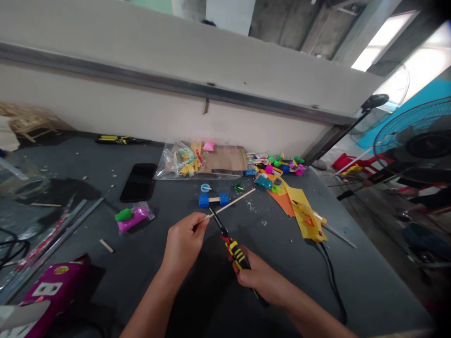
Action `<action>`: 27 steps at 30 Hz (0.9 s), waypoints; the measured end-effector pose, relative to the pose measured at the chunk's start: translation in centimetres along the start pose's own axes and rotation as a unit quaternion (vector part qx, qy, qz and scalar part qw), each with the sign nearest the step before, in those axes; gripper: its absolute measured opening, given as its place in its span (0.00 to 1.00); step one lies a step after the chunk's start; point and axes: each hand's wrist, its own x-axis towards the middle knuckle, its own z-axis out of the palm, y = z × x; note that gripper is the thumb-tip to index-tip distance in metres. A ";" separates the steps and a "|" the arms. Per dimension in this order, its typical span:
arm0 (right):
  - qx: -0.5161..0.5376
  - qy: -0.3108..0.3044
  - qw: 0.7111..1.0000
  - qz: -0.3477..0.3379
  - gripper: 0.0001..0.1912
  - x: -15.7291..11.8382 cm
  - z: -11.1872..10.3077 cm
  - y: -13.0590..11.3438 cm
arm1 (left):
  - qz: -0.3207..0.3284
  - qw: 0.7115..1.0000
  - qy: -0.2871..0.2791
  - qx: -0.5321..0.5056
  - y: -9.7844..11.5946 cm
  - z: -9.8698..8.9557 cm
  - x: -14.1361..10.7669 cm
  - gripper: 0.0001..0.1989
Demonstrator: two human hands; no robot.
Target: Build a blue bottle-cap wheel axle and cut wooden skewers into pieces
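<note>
From my head camera, I saw my left hand (183,241) pinching a thin wooden stick (230,204) between thumb and fingertips, the other fingers curled in. My right hand (255,274) was closed around a yellow-and-black striped tool (237,253), whose thin black tip (218,221) reached up to the stick just beside my left fingertips; I cannot tell if they touched. Both hands were over a dark grey worktable (352,277). Just beyond the stick lay a blue-wheeled axle piece (213,200), near a small blue ring (206,188). To the left were a black phone (138,182) and a packet of magenta clay (136,219). Further back sat a clear plastic bag of craft pieces (200,160), with yellow paper (306,216) and orange paper (282,202) to the right.
</note>
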 end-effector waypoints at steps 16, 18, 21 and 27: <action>0.105 -0.019 0.993 0.054 0.20 -0.3 0.3 -0.6 | 0.031 0.999 0.023 0.006 0.0 0.0 -0.1 0.08; 0.101 -0.018 0.994 0.045 0.20 -0.2 0.2 -0.5 | 0.039 0.999 0.026 0.005 0.0 0.0 -0.1 0.08; 0.083 -0.020 0.996 0.029 0.19 -0.1 0.1 -0.4 | 0.044 0.999 0.027 0.004 -0.1 0.0 -0.1 0.08; 0.051 -0.012 0.998 0.029 0.18 0.0 0.0 -0.5 | 0.033 0.999 0.003 0.022 0.1 -0.2 -0.1 0.11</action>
